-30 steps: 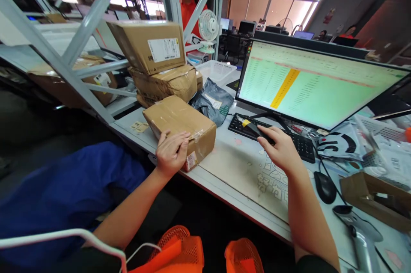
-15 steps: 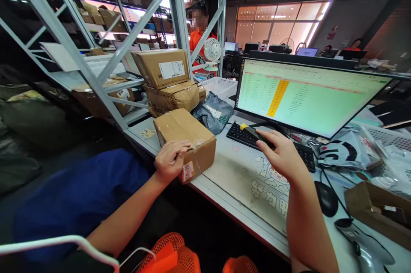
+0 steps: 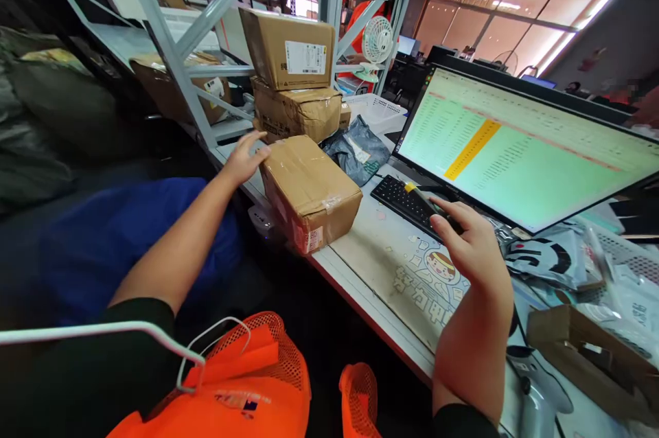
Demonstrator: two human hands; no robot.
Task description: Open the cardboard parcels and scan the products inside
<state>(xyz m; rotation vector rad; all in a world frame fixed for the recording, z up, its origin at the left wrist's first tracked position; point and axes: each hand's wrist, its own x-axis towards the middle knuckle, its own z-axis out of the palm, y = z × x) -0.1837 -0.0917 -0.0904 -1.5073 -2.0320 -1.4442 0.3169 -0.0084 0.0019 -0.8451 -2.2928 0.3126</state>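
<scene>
A taped cardboard box (image 3: 311, 177) sits at the desk's near left edge, with a red-and-white label low on its near end. My left hand (image 3: 244, 160) is at the box's far left corner, fingers outstretched and the thumb side against the cardboard. Over the keyboard (image 3: 396, 200), my right hand (image 3: 472, 243) grips a utility knife (image 3: 423, 202) with a dark handle and a yellow part near the tip. The knife points away and to the left, towards the box and the grey plastic parcel (image 3: 359, 148); its far tip is hard to make out.
Stacked cartons (image 3: 293, 53) stand behind the box beside a metal rack (image 3: 203, 33). A monitor (image 3: 519, 143) rises behind the keyboard. On the right lie bagged items (image 3: 553, 256), an open carton (image 3: 581, 349) and a scanner (image 3: 540, 383). A person in orange stands beyond a small fan (image 3: 377, 40).
My left hand has moved from the box's near end to its far left corner, and its fingers have spread. The right hand still holds the knife over the keyboard. The view has shifted.
</scene>
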